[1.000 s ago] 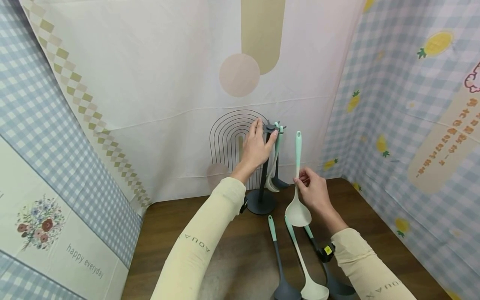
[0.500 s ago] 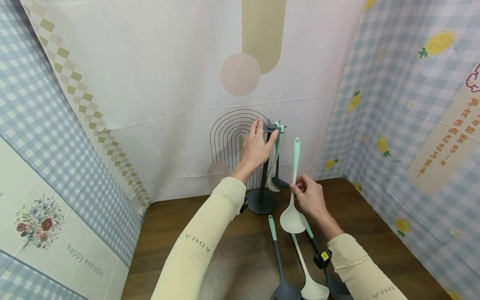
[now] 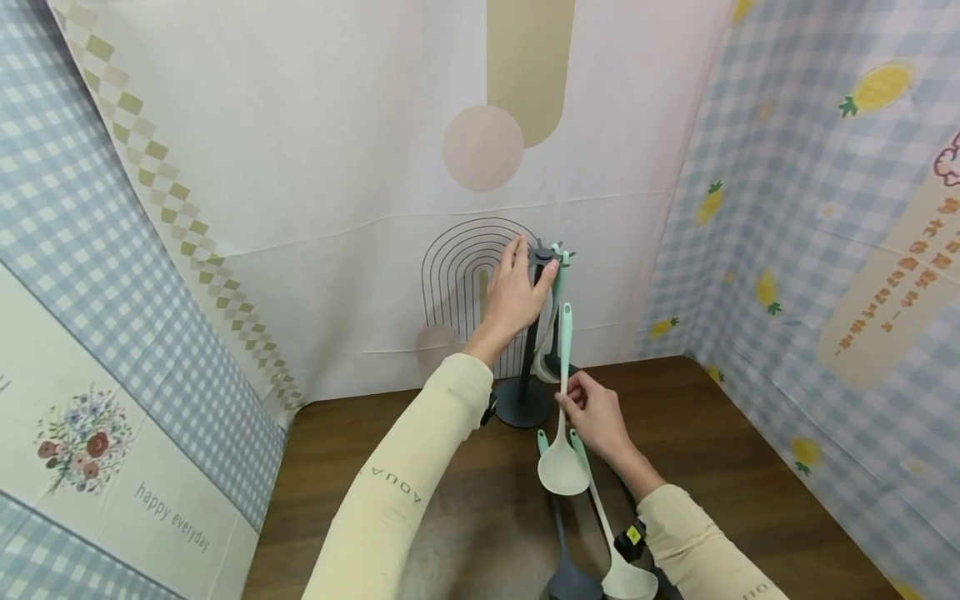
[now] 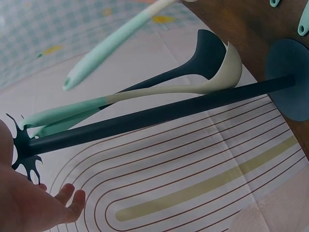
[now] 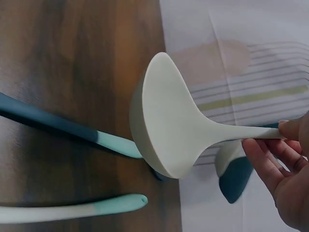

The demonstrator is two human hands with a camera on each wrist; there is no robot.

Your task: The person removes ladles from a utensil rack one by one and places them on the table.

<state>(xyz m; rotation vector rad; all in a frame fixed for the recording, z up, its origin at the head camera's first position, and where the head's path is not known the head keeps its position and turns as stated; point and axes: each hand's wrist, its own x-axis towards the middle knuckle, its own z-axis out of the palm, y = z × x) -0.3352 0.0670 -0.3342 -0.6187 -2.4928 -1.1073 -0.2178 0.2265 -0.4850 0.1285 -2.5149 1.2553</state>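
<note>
My right hand (image 3: 596,412) pinches the slim neck of a cream ladle (image 3: 564,471) with a mint handle. The ladle is upright, bowl downward, in front of a dark utensil stand (image 3: 525,408). In the right wrist view, thumb and fingers meet on its neck beside the wide bowl (image 5: 169,116). My left hand (image 3: 513,292) is at the stand's hooked top, fingers extended and thumb over the hooks. Two ladles hang from those hooks: a cream one (image 4: 229,67) and a dark one (image 4: 208,53), both mint-handled.
On the brown wooden table (image 3: 465,500) lie a dark utensil (image 3: 573,579) and a cream one (image 3: 630,579), both with mint handles. Another dark one is mostly hidden under my right forearm. A printed cloth (image 3: 360,167) hangs close behind the stand, and checked cloth (image 3: 787,250) borders the right side.
My right hand has moved left and lower with the cream ladle, bringing it from the right of the stand to in front of it. My left hand stays at the stand's top.
</note>
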